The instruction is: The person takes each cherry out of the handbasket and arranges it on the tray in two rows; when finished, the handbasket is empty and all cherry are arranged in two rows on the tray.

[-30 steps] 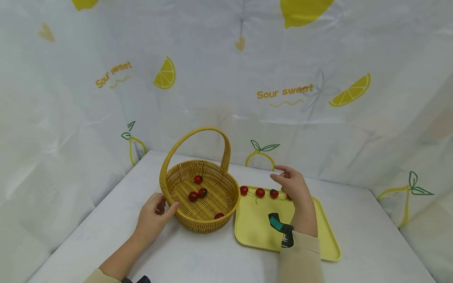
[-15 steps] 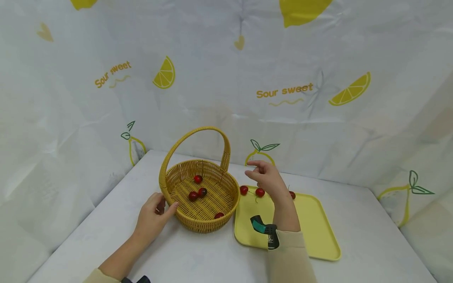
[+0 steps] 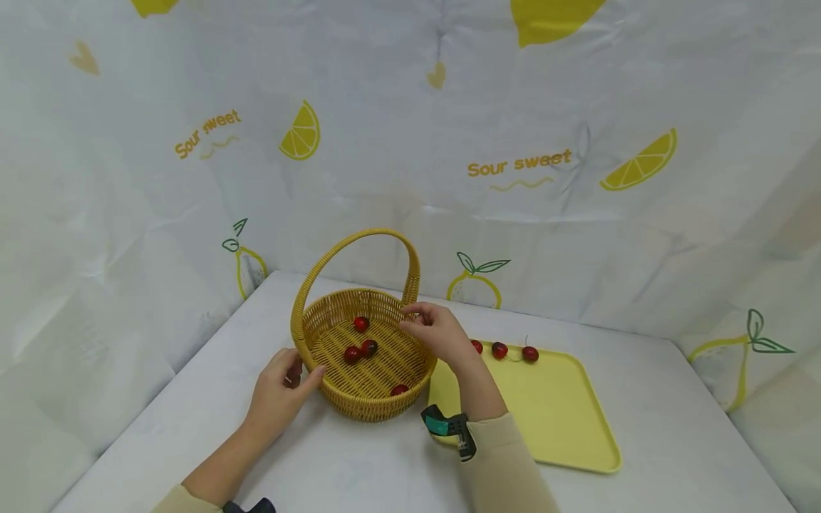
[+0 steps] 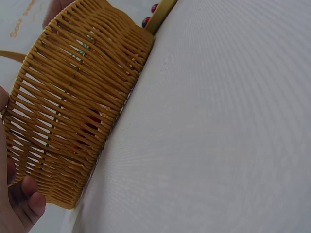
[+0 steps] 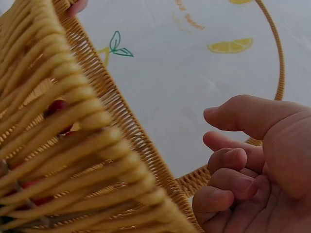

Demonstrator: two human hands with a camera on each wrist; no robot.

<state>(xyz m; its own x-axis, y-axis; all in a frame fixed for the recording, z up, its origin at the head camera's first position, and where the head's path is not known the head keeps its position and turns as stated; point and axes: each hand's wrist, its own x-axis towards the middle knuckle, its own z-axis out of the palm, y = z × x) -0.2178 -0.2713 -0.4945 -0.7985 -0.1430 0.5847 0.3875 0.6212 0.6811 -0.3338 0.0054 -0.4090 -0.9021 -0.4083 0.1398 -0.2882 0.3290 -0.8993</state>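
Note:
A yellow wicker basket (image 3: 362, 407) with a tall arched handle stands on the white table, several dark red cherries (image 3: 352, 355) on its floor. My left hand (image 3: 276, 392) holds the basket's left side, thumb at the rim and fingers against the outer wall. Over the right rim, near the handle's foot, hovers my right hand (image 3: 441, 335). In the right wrist view its thumb and index finger stand apart with nothing between them, the other fingers (image 5: 238, 182) loosely curled. Cherries show through the weave (image 4: 82, 92) in the left wrist view.
A yellow tray (image 3: 558, 406) lies right of the basket, with cherries (image 3: 499, 350) in a row along its far edge. My right forearm crosses the tray's left part. A white lemon-print curtain (image 3: 385, 178) hangs behind and beside the table.
My right hand has moved left from above the tray's row of cherries to the basket's right rim. The left hand has stayed at the basket.

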